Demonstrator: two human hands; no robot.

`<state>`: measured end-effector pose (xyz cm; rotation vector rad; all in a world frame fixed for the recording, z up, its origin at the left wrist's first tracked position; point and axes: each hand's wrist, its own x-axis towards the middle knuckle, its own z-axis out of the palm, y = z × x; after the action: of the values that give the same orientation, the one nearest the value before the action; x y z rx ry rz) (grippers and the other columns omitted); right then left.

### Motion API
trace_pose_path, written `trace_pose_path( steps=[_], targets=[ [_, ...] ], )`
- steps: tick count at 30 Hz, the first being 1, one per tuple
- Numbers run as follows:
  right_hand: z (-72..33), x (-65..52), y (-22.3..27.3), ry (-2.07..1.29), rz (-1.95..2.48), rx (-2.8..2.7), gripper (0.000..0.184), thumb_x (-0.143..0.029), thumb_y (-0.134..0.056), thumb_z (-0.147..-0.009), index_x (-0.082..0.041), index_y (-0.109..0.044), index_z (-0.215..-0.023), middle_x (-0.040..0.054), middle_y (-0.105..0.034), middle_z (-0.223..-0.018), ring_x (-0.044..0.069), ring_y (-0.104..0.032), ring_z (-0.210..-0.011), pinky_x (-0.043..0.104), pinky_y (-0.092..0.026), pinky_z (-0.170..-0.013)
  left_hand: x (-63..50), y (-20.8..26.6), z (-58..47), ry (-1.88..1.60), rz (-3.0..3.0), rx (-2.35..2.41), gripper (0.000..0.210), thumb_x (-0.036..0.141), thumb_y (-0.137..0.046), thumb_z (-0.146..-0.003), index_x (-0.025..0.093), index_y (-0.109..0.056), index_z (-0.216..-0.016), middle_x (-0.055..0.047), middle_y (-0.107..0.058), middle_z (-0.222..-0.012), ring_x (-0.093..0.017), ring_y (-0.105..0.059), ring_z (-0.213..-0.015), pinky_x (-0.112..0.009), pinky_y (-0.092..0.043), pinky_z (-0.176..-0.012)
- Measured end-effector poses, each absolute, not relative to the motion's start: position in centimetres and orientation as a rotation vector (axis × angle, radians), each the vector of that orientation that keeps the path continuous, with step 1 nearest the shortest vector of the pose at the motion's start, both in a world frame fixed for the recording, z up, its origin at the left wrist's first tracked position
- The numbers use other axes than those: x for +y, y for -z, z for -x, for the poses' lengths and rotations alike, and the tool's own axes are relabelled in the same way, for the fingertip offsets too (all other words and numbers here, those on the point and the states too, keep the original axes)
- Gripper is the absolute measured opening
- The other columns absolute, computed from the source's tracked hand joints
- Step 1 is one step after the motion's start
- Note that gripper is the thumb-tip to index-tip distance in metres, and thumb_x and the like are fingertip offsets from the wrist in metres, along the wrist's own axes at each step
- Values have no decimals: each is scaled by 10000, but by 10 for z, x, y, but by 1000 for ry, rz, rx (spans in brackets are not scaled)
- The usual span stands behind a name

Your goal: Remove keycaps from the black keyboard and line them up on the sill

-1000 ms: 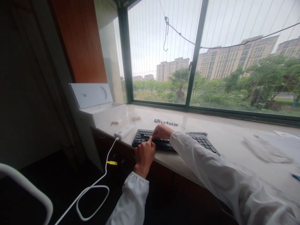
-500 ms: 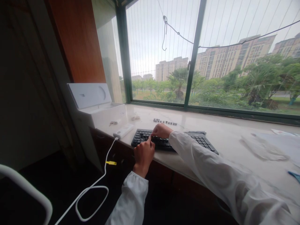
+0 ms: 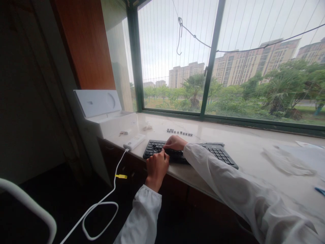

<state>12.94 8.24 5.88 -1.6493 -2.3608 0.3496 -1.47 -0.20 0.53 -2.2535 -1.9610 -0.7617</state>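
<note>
A black keyboard [image 3: 221, 155] lies on the marble-look sill, with gaps among its keys on the left part. Over that part, my right hand [image 3: 175, 142] bends down with thumb and fingers pinched together; whatever is between them is too small to make out. My left hand [image 3: 156, 166] comes up from the front edge, its fingers curled and their tips meeting those of my right hand at the keys. Whether the left fingers hold anything is hidden. Behind the keyboard, several loose keycaps [image 3: 179, 132] lie in short rows.
To the left stands an open white box [image 3: 118, 123], with a white power bank [image 3: 134, 141] and its white cable [image 3: 114, 183] in front. Clear plastic wrapping [image 3: 285, 161] and a blue object [image 3: 320, 191] lie at right. A window frame [image 3: 241, 122] borders the sill's back.
Both hands stay at the same spot on the keyboard, with only a slight shift of the fingers. The whole view has moved a few pixels.
</note>
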Motion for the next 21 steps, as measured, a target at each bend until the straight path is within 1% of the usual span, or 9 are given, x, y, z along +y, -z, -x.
trace_pose_path(
  steps=[5, 11, 16, 18, 21],
  targets=[
    [-126, 81, -59, -294, 1634, -2386, 332, -422, -647, -813, -149, -794, -933, 23, -676, -640, 109, -536, -638, 206, -328, -558, 0, -6, 13, 769, 2252, -1956, 356, 340, -389, -951, 287, -657, -1180, -87, -730, -888, -241, -692, -829, -323, -477, -740],
    [-127, 85, -56, -258, 1626, -2399, 306, -406, -648, -816, -164, -795, -932, 32, -703, -670, 112, -556, -639, 209, -351, -582, 1, -8, 11, 783, 2243, -1961, 345, 347, -409, -948, 282, -660, -1176, -78, -733, -890, -236, -693, -828, -311, -474, -730],
    [-128, 89, -52, -250, 1624, -2402, 307, -417, -643, -821, -178, -794, -942, 38, -723, -723, 123, -585, -693, 207, -367, -598, 2, -9, 10, 781, 2243, -1977, 350, 345, -398, -951, 279, -674, -1156, -85, -732, -909, -238, -690, -849, -317, -472, -746],
    [-129, 90, -51, -255, 1626, -2405, 309, -425, -640, -824, -185, -793, -945, 33, -725, -726, 122, -593, -701, 202, -373, -602, 3, -10, 9, 780, 2239, -1988, 351, 348, -400, -949, 264, -692, -1125, -93, -731, -908, -237, -689, -858, -314, -469, -752],
    [-129, 92, -49, -254, 1640, -2403, 316, -438, -633, -829, -193, -791, -950, 27, -725, -734, 118, -597, -702, 196, -377, -602, 6, -10, 8, 781, 2231, -2006, 367, 370, -394, -947, 250, -733, -1021, -97, -730, -895, -241, -688, -853, -315, -467, -748]
  ],
)
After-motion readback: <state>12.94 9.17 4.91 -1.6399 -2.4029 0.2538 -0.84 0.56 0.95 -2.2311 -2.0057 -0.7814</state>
